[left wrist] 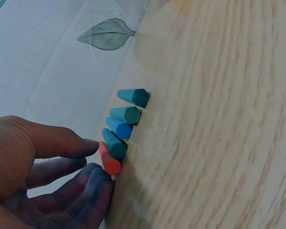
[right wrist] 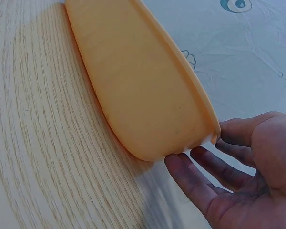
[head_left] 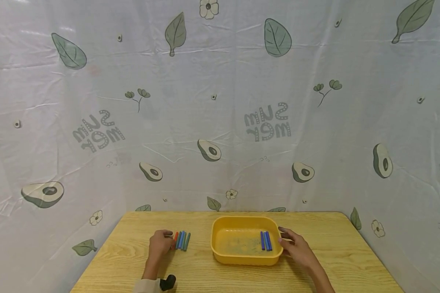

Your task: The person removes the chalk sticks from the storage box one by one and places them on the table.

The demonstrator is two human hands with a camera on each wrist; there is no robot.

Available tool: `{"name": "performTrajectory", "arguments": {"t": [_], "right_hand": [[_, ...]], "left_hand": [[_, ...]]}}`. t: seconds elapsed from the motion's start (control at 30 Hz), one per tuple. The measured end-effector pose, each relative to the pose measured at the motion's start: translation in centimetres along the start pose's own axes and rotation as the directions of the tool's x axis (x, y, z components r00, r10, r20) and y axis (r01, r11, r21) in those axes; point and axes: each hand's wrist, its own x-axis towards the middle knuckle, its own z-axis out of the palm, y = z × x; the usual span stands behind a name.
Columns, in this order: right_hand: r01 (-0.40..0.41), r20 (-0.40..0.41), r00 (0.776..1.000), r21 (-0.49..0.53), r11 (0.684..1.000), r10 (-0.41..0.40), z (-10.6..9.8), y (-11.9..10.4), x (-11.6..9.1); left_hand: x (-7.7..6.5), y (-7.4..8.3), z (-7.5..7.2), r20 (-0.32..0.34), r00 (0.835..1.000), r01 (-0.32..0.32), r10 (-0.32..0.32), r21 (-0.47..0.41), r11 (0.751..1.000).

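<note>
My left hand (head_left: 161, 242) is at the left end of a row of chalk sticks. Its thumb and smudged fingers lie around the end of the red chalk stick (left wrist: 109, 162), not visibly closed on it. Beyond the red one, green, teal and blue chalk sticks (left wrist: 119, 128) lie side by side on the table. With my right hand (head_left: 296, 248) I hold the right end of a yellow tray (right wrist: 143, 86), thumb at the rim and fingers against the outer wall. Inside the tray, three blue chalk sticks (head_left: 266, 241) lie parallel near its right end.
The wooden table (head_left: 194, 276) carries the tray and the row of sticks, with bare wood between them. Bluish dust marks the tray's floor (head_left: 238, 244). A pale printed curtain (head_left: 227, 81) hangs behind the table and along its sides.
</note>
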Motion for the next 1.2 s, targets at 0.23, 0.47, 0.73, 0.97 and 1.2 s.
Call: {"name": "performTrajectory", "arguments": {"t": [0.23, 0.47, 0.73, 0.97, 1.2], "right_hand": [[-0.004, 0.001, 1.000, 0.003, 1.000, 0.004, 0.0, -0.1, 0.0], [-0.009, -0.009, 1.000, -0.002, 1.000, 0.008, 0.1, -0.1, 0.1], [-0.022, -0.037, 0.999, -0.018, 1.000, 0.022, 0.3, -0.1, 0.3], [-0.017, -0.042, 0.999, -0.028, 0.999, 0.015, 0.3, -0.1, 0.3], [-0.018, -0.030, 0.999, -0.035, 0.999, 0.017, 0.1, -0.1, 0.3]], "left_hand": [[-0.2, 0.4, -0.3, 0.012, 1.000, -0.021, 0.021, -0.006, 1.000], [-0.3, 2.6, -0.2, 0.015, 0.998, -0.068, 0.068, -0.048, 0.997], [-0.3, 5.3, 0.9, 0.042, 0.992, -0.113, 0.119, -0.119, 0.986], [-0.4, 7.4, 3.0, 0.116, 0.980, -0.133, 0.160, -0.213, 0.968], [-1.4, 10.1, 5.2, 0.198, 0.966, -0.097, 0.169, -0.328, 0.940]]}}
